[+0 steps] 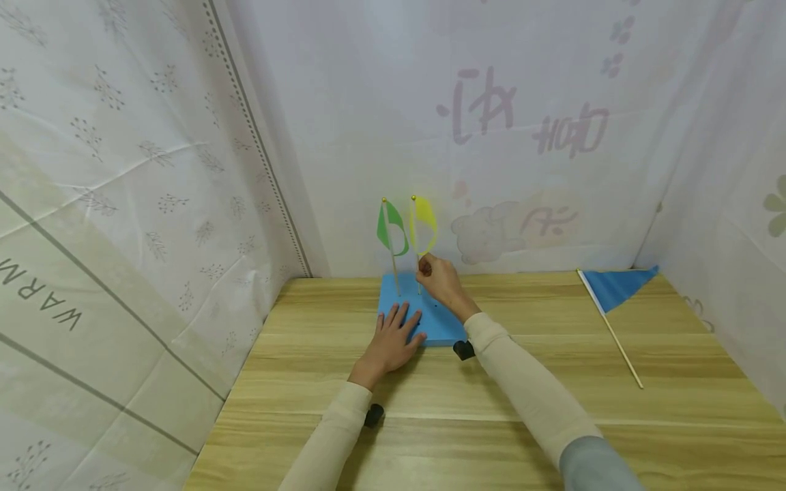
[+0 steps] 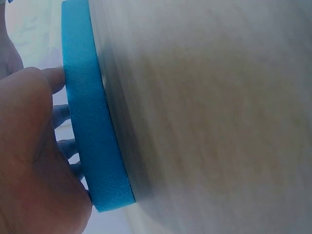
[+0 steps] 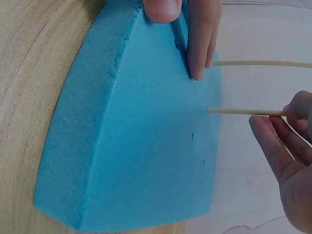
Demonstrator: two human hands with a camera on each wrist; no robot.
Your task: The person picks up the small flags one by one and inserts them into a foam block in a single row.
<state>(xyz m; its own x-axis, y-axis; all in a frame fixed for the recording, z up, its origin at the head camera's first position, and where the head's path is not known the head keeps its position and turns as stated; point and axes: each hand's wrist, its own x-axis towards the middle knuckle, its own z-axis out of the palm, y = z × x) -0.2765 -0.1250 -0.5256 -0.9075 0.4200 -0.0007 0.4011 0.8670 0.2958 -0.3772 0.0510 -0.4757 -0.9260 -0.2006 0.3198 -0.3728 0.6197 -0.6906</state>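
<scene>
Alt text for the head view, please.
A person's right hand pinches the thin wooden stick of an upright yellow fabric flag on a flat blue foam block, beside an upright green fabric flag; the left hand rests on the block. To the right, a triangular blue fabric flag lies on the wood-grain table.

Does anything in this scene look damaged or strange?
Above the blue block, the green flag and yellow flag look odd: each shows a pale gap edged by a thin loop, unlike the solid blue flag. Whether cut or curled, I cannot tell.

Three flags [image 1: 616, 288], one blue block [image 1: 441, 322] and one wooden table [image 1: 528, 310] are in view.
</scene>
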